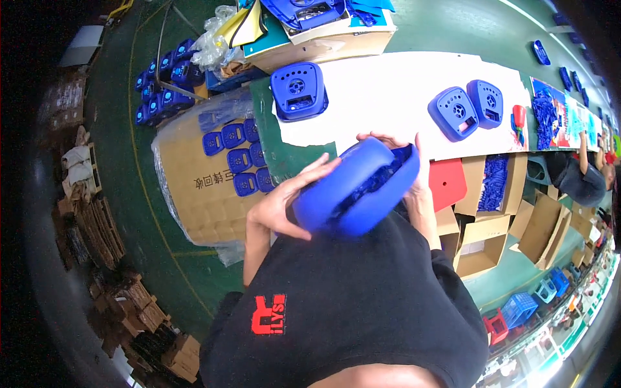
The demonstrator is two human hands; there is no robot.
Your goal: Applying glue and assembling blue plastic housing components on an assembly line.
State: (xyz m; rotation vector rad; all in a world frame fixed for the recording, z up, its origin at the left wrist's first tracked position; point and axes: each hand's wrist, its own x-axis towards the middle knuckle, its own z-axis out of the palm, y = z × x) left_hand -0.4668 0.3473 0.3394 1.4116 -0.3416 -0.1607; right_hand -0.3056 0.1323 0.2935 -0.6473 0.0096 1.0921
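A blue plastic housing with rounded corners is held up in front of my chest, tilted, at the near edge of the table. Its two shells stand partly apart, with a dark gap and small blue parts showing between them. My left hand grips its left end, thumb below and fingers on top. On the opposite side my right hand is wrapped round the other end, its fingers partly hidden behind the shell. Motion blurs the lower edge. Beyond it, another blue housing lies on the white-covered table.
Two blue housings and a red-handled tool lie at the table's right. A carton of blue parts and a red stool stand below. Left, a large carton bears several housings. A co-worker's arm shows far right.
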